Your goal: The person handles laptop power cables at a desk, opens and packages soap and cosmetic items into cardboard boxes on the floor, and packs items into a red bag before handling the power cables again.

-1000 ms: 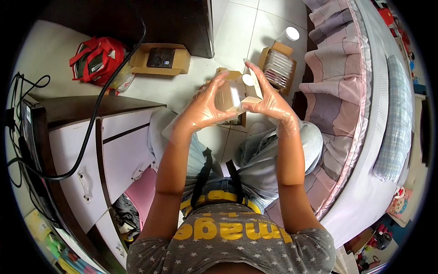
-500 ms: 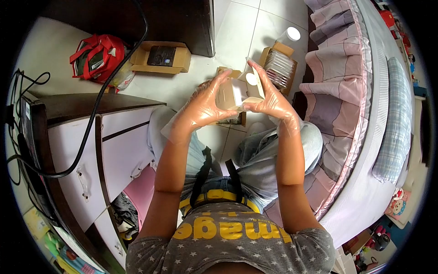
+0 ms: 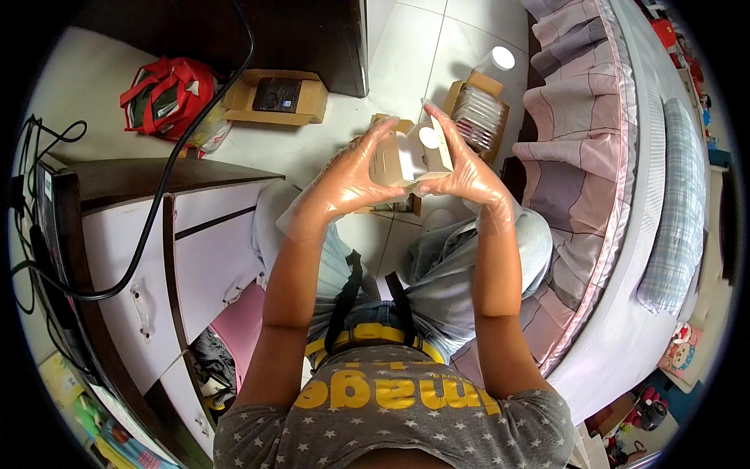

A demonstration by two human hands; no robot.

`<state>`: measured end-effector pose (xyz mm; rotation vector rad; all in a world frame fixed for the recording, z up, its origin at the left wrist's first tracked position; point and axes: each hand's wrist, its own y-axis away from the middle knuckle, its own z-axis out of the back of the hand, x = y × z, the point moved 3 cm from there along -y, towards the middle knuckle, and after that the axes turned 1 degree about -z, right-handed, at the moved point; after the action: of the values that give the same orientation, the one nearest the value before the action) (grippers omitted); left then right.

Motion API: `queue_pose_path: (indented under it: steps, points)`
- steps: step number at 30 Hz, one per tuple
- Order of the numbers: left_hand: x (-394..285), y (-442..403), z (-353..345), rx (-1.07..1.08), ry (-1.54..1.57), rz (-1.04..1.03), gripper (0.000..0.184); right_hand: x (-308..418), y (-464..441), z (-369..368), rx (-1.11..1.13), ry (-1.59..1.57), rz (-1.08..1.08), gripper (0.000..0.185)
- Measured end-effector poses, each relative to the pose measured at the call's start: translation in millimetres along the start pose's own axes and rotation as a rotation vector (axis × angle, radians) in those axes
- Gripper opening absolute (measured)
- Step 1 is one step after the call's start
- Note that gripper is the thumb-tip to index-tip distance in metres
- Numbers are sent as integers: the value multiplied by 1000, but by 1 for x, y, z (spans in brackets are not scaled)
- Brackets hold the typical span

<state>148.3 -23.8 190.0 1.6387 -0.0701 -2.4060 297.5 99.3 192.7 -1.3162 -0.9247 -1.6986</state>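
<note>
Between my two hands, above the floor, is a small cream carton (image 3: 388, 164) with a white inside showing. My left hand (image 3: 351, 172), in a clear plastic glove, grips its left side, thumb below and fingers above. On the other side my right hand (image 3: 467, 172), also gloved, closes on the right part of the carton. A white round piece (image 3: 430, 137) shows on that right part; I cannot tell whether it is a sticker or a lid. Beneath my hands, a brown cardboard box (image 3: 410, 205) on the floor is mostly hidden.
An open cardboard box (image 3: 478, 117) packed with clear-wrapped items stands ahead right, near a white-lidded jar (image 3: 500, 59). Ahead left are a shallow carton (image 3: 311, 102) holding a black box and a red bag (image 3: 168, 98). Drawers (image 3: 211, 258) flank my left, a bed (image 3: 578, 195) my right.
The right part of the carton has tilted slightly and its white round piece sits a little lower. Both hands keep nearly the same place and grip.
</note>
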Motion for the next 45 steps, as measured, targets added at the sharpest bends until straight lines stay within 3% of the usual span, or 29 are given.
queue_pose_path:
  steps: [21,29,37,39,45]
  points:
    - [-6,2,-4,-21,-9,42,93,3,3,0,-6,86,23,123]
    - [-7,1,-5,-135,-143,-164,89,10,6,1,-39,83,38,120]
    - [-10,0,-6,-152,-193,-211,89,9,8,0,-81,181,112,118]
    - [-9,-2,-6,-153,-197,-225,89,0,6,-1,-122,260,233,124]
    - [-1,-7,-10,-125,-172,-181,86,-1,4,-6,-129,163,157,130]
